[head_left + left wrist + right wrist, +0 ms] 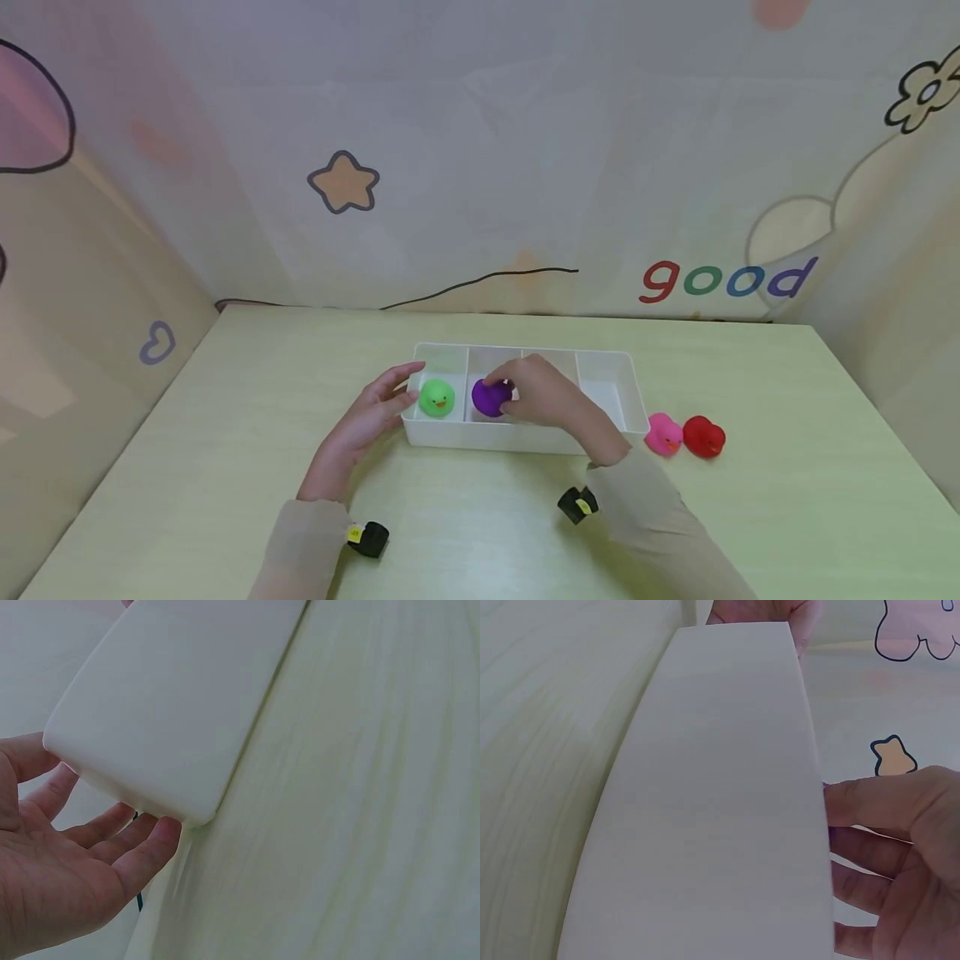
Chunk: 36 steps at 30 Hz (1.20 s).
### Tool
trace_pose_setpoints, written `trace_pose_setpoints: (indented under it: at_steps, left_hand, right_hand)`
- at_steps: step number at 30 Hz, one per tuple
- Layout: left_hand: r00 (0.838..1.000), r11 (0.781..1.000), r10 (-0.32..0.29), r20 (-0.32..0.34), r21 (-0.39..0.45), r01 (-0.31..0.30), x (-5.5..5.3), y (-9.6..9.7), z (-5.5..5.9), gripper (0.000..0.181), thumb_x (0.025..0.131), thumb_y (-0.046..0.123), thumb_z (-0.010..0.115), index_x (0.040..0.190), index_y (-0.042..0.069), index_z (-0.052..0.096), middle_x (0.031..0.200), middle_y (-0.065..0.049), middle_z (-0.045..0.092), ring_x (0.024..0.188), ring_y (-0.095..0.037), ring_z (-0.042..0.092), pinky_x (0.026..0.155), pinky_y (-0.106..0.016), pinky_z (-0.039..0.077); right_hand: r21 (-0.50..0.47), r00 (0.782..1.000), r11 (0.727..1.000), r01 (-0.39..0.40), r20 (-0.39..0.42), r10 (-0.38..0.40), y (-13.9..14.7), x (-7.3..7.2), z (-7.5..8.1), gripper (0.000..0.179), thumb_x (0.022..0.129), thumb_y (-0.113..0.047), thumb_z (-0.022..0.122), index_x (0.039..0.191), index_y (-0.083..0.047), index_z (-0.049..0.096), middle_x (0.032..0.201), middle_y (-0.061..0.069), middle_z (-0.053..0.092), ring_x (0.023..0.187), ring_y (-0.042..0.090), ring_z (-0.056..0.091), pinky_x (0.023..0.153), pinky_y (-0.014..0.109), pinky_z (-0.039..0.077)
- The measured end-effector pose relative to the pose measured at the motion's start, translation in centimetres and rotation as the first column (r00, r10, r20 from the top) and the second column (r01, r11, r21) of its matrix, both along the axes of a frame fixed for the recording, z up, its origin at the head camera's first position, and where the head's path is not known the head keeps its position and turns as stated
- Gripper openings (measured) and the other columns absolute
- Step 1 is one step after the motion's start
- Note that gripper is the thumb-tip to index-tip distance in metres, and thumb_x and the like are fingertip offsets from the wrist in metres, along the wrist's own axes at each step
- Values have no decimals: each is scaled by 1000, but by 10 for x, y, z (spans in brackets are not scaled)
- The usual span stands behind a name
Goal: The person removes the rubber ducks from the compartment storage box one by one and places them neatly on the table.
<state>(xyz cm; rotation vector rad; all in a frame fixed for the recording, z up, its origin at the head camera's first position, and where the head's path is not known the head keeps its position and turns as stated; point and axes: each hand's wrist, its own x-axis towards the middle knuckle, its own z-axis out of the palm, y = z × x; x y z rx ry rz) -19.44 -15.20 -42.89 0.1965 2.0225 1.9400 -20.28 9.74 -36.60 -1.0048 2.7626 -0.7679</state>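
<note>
Fingers (154,851) of the left hand (375,412) are spread loosely against the white box's (487,437) left end. A green duck (437,398) is seated in the leftmost compartment (444,359). At the second, a purple toy (489,400) is pinched by the right hand (547,393) (contact with the bottom cannot be told). Farther right, a pink duck (663,433) and a red duck (703,437) are found.
</note>
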Motion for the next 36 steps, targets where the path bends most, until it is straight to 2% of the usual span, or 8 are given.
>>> trace_pose_setpoints:
  at_steps: [6,17,25,36]
  left_hand:
    - [1000,1000,1,1,4,-1,-1,-2,1,46,94,12,47,138,13,35,147,-13,24,133,-33,25,102,-50,29]
    - [1000,1000,0,1,2,0,0,-1,1,45,94,15,49,137,17,37,145,-10,27,131,-30,29,101,-50,31]
    - [1000,1000,-1,-5,5,1,0,1,0,44,94,14,48,137,16,37,146,-11,27,132,-31,27,101,-50,30]
    - [1000,1000,2,7,3,-2,0,0,-1,45,94,15,48,138,16,36,145,-11,27,131,-30,29,101,-49,31]
  right_hand:
    - [-88,999,996,-21,-46,17,7,4,4,31,72,4,69,102,2,66,96,10,67,79,16,61,69,28,50]
    - [-166,997,984,58,-48,-67,28,20,17,27,73,0,73,99,-1,65,96,8,66,84,19,61,79,41,50]
    - [-233,985,960,155,-44,-169,55,23,9,30,73,-3,74,102,-3,67,100,9,67,85,20,60,75,41,51]
    - [-287,962,931,224,-87,-258,95,39,6,33,72,-1,74,104,-1,66,99,11,66,83,21,61,73,37,51]
